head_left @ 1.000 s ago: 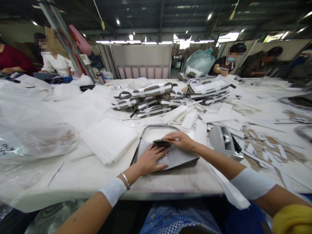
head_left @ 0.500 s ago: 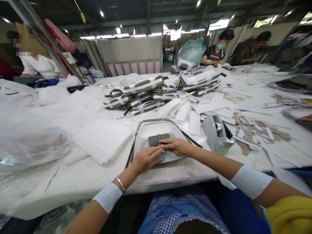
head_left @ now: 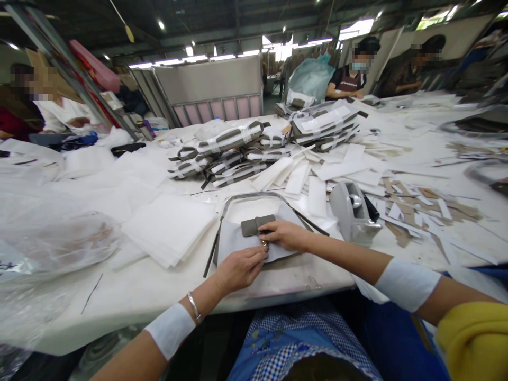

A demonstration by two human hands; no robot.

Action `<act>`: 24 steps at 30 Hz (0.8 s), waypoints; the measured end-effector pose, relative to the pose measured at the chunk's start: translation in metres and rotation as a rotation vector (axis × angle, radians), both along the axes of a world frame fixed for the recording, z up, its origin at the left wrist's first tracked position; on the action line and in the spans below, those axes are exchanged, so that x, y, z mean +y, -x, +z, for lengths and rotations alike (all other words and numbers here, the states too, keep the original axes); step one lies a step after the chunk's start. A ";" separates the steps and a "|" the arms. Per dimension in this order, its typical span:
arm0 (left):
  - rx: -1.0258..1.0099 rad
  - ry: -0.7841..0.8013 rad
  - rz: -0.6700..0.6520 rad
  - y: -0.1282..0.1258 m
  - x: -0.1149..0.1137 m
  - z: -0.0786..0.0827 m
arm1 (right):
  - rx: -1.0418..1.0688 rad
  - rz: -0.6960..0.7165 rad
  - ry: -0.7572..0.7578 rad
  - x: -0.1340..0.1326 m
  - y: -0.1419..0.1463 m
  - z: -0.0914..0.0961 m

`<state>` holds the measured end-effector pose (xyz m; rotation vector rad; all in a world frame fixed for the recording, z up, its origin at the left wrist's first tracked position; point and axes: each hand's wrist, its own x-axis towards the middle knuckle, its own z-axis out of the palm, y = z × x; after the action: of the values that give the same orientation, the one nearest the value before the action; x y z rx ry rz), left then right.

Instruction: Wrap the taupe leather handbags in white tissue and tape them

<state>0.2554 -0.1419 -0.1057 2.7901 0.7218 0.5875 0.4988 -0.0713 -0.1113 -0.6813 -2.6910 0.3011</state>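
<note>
Judged limp and light, the flat grey leather bag point(head_left: 234, 244) is pinched by its stiffer flap point(head_left: 252, 226) between left hand point(head_left: 238, 270) and right hand point(head_left: 283, 235).

Grey flap point(head_left: 257, 225) on a paler grey bag point(head_left: 234, 243); white table point(head_left: 130, 286), blue-and-white checked cloth point(head_left: 293, 333), yellow sleeve point(head_left: 476, 338).

Tape dispenser point(head_left: 353, 211) blocks right; white sheet stack point(head_left: 170, 227) crowds left.

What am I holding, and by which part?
Left hand and right hand pinch the grey bag at its small metal clasp, under the flap.
</note>
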 end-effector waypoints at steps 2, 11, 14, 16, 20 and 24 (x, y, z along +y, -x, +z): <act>-0.001 0.022 0.012 0.000 0.000 0.000 | -0.008 0.040 -0.008 0.004 0.004 0.007; -0.031 0.075 0.026 0.001 -0.001 -0.004 | -0.076 0.104 -0.004 0.015 0.020 0.013; -0.037 0.062 0.033 0.001 0.000 -0.006 | -0.110 0.042 -0.010 0.017 0.023 0.006; -0.044 0.047 0.034 0.001 0.000 -0.005 | -0.125 -0.001 -0.006 0.017 0.026 0.001; -0.049 0.049 0.037 0.000 -0.001 -0.006 | -0.124 -0.085 0.020 0.006 0.031 -0.001; -0.032 0.041 0.027 0.002 -0.001 -0.010 | -0.106 -0.191 0.081 -0.002 0.024 0.014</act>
<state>0.2532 -0.1431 -0.1159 2.7314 0.7569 0.6140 0.4747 -0.0732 -0.0977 -0.9967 -2.6981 0.3346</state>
